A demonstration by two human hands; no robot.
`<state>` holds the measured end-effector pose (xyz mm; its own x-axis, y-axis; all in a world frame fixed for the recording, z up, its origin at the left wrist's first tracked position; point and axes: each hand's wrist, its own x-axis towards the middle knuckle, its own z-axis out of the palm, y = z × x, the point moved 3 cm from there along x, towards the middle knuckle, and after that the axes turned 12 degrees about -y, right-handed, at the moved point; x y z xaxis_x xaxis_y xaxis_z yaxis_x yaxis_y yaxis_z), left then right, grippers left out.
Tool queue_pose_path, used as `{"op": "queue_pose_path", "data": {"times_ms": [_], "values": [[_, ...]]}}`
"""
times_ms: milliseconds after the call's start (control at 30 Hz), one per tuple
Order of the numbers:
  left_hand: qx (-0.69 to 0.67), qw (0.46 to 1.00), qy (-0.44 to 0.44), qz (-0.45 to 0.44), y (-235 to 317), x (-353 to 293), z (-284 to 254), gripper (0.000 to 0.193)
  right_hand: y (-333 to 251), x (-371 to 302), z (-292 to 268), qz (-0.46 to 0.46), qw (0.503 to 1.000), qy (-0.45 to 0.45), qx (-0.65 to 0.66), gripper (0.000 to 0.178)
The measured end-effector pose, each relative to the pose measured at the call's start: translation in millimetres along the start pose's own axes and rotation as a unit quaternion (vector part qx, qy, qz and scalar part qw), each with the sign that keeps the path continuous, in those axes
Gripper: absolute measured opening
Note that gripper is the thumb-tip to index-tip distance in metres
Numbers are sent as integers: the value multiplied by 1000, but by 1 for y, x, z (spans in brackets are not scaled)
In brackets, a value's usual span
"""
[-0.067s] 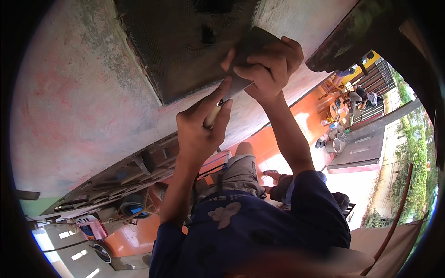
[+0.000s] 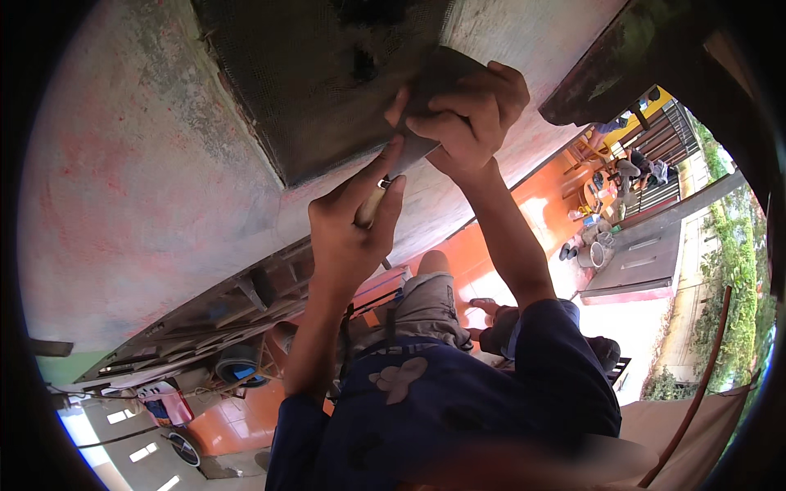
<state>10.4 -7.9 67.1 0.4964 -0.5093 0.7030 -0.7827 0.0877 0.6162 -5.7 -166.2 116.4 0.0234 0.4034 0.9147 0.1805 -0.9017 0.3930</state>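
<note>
My left hand [image 2: 348, 225] is closed round a tool with a pale handle [image 2: 371, 204] and a shiny metal collar. Its forefinger stretches along the tool toward a dark, thin, stiff-looking piece [image 2: 442, 78]. The tool's working end is hidden behind the fingers and that piece. My right hand [image 2: 475, 123] grips the dark piece by its right side, fingers bent over it and thumb pointing left. Under the piece lies a dark textured mat [image 2: 286, 90] with black stains. The two hands are close together at the mat's near right corner.
The mat lies on a worn, whitish-pink tabletop [image 2: 123, 180]. Below its edge are slatted wood [image 2: 237, 303] and a dark round tub [image 2: 239, 366]. At right, a person [image 2: 634, 168] sits near a round table on the orange floor [image 2: 544, 204], with buckets [image 2: 594, 255] nearby.
Both hands, with the tool and the dark piece, have shifted very slightly left over the mat. Their grips look the same.
</note>
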Motion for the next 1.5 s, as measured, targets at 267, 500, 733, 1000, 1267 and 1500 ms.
{"op": "queue_pose_path", "data": {"times_ms": [267,500,733,1000,1267,1500], "values": [[42,998,-16,34,1,21,-9,37,6,9,9,11,999,28,-20,28],[-29,995,-44,-88,-4,15,-14,37,5,11,10,13,999,38,-25,25],[-20,999,-22,-35,-3,17,-8,36,7,11,10,-5,1000,4,-19,27],[-3,1000,-7,-24,0,14,2,37,7,11,5,0,1000,16,-12,32],[32,999,13,26,3,18,-1,37,9,15,4,7,1000,18,-9,28],[-28,997,-21,-68,3,15,-1,36,9,15,4,14,1000,8,-11,26]]}}
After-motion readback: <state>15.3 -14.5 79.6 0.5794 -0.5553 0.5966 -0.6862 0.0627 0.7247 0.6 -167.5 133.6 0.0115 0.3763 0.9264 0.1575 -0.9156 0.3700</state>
